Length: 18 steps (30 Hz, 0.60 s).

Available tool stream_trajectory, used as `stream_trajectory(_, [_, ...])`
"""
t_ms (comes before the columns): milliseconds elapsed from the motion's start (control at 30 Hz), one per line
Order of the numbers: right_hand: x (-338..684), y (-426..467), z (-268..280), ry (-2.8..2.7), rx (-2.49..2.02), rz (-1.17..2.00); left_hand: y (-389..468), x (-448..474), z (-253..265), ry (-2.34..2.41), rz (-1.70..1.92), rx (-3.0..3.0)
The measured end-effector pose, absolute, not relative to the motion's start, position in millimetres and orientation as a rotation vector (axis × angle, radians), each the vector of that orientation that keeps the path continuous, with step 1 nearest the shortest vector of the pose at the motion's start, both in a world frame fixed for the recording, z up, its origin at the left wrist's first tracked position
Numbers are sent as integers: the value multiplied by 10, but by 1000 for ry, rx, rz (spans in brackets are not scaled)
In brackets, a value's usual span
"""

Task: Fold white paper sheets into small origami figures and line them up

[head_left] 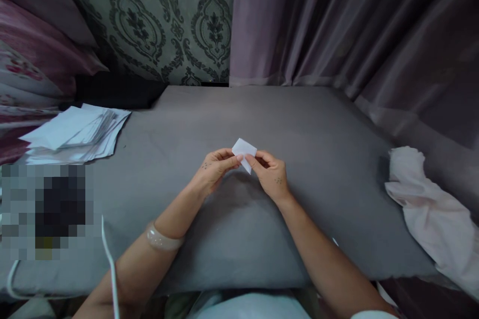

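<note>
Between my two hands is a small folded piece of white paper (244, 147), held up above the grey cloth-covered surface (239, 114). It has a pointed top and a narrow tip hanging down between my thumbs. My left hand (217, 165) pinches its left edge, thumb in front and fingers behind. From the other side my right hand (272, 172) grips it the same way, with its thumb near the lower tip. The fingers behind the paper are partly hidden. A pale bangle (163, 239) circles my left forearm.
At the left lies an untidy stack of white paper sheets (75, 129), beside a folded black item (119, 89). A white cable (109, 254) crosses near my left arm. Crumpled pale cloth (434, 209) lies on the right. Purple curtains (284, 20) hang behind.
</note>
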State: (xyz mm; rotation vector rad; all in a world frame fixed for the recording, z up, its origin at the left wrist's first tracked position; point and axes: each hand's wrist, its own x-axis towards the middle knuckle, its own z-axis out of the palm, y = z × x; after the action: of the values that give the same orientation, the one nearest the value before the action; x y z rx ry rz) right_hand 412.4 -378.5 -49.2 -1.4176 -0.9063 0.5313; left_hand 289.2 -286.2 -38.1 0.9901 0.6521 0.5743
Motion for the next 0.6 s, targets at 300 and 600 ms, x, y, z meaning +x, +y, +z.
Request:
stream_trajectory(300, [4090, -3771, -454, -561, -1261, 1102, -2878, 2915, -370, 764, 644, 907])
stream_trajectory(600, [4091, -3784, -474, -647, -1300, 1006, -2880, 2886, -362, 656, 738, 947])
